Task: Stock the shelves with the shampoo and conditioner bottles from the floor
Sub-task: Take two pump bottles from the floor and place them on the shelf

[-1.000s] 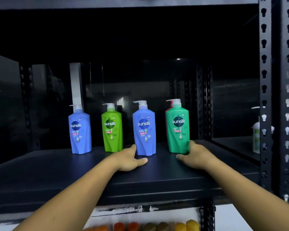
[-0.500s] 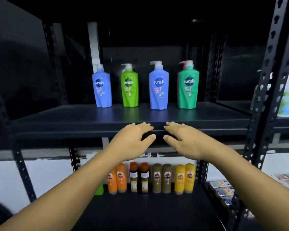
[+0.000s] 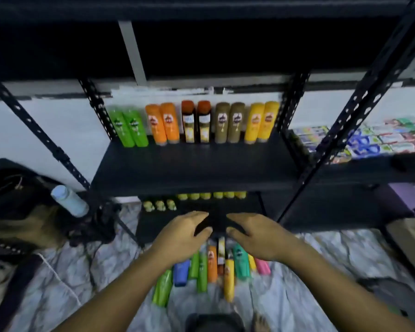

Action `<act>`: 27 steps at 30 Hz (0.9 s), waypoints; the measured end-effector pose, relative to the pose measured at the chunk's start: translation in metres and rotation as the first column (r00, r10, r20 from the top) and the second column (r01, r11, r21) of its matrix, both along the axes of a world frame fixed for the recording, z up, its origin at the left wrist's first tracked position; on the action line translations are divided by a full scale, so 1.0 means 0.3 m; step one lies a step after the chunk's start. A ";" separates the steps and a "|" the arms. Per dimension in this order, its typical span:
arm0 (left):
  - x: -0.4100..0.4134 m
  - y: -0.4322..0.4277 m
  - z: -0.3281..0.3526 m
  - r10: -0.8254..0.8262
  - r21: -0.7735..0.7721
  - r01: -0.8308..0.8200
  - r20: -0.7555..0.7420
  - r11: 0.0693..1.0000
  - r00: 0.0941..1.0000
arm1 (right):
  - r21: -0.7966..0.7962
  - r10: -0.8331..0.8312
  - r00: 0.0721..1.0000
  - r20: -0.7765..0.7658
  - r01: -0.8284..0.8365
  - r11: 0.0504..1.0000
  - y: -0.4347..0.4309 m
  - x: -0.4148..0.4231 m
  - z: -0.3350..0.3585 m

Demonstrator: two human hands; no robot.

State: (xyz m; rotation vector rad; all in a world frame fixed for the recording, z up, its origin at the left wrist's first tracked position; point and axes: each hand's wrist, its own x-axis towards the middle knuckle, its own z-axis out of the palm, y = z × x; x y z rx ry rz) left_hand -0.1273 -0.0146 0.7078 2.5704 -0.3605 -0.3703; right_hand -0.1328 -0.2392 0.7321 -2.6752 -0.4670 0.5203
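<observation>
Left hand [image 3: 182, 236], right hand [image 3: 254, 238] side by side, fingers loose, holding nothing. Floor bottles [image 3: 241, 262] lie in cluster just beneath hands, not yet stocked. Shelf [image 3: 197, 166] beyond hands carries row of shelved bottles [image 3: 170, 123]. Judgement: task partway, many left.

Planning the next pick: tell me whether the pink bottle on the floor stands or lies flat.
Lying flat: the pink bottle rests on its long side on the floor sheet.

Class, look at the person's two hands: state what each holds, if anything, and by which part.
Nothing is held. The left hand and right hand are both empty, fingers loose, over the bottles lying on the floor.
</observation>
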 end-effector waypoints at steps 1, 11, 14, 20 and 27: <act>-0.026 0.004 -0.066 0.010 0.013 -0.009 -0.062 1.000 0.998 | -0.016 -0.011 0.998 -0.056 0.010 1.000 0.002 -0.026 -0.077; -0.197 0.008 -0.497 0.041 0.092 0.008 -0.517 0.996 0.855 | -0.188 -0.174 0.881 -0.441 0.098 0.977 -0.018 -0.218 -0.573; -0.207 0.009 -0.572 0.074 0.111 -0.017 -0.535 0.994 0.841 | -0.225 -0.212 0.845 -0.491 0.112 0.968 -0.043 -0.230 -0.660; -0.160 -0.043 -0.722 0.087 0.084 -0.047 -0.565 0.995 0.821 | -0.236 -0.320 0.776 -0.544 0.224 0.946 -0.127 -0.176 -0.823; -0.004 -0.142 -1.082 0.122 0.027 -0.129 -0.558 0.991 0.821 | -0.218 -0.433 0.698 -0.570 0.379 0.899 -0.246 -0.029 -1.211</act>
